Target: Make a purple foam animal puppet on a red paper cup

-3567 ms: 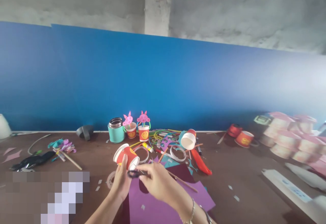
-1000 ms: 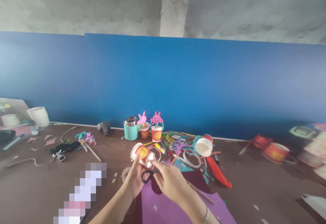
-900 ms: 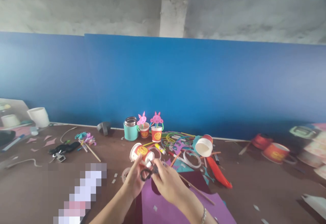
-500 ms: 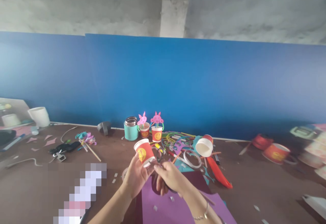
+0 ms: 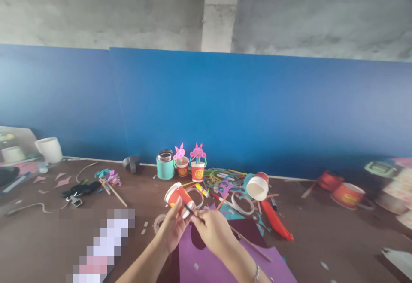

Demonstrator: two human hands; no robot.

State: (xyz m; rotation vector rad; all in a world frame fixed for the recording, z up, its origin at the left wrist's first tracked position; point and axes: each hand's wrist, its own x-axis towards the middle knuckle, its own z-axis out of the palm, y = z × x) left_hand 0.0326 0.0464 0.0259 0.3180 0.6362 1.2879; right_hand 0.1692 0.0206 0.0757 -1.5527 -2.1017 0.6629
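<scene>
A red paper cup (image 5: 175,193) with a white rim is tilted in my left hand (image 5: 174,227), whose fingers wrap its lower side. My right hand (image 5: 210,227) grips dark-handled scissors (image 5: 190,209). Their blade lies against the cup near its white bottom end, though I cannot tell whether it has pierced the paper. Purple sheets (image 5: 206,261) lie under both hands. Behind the held cup stand two more red paper cups, one (image 5: 198,173) with a pink paper animal figure (image 5: 198,152) rising from it, the other (image 5: 183,168) with a similar figure.
A turquoise jar (image 5: 165,165) stands at the back beside the cups. Coloured pipe cleaners (image 5: 222,176), a white tape roll (image 5: 243,202), a tipped cup (image 5: 258,187) and a red strip (image 5: 277,220) clutter the middle right. Keys (image 5: 76,199) and sticks lie left. A blue partition (image 5: 206,107) rises behind.
My left hand has tipped the cup further over, its rim lower and more to the left. My right hand has turned the scissors so the blade meets the cup near its bottom.
</scene>
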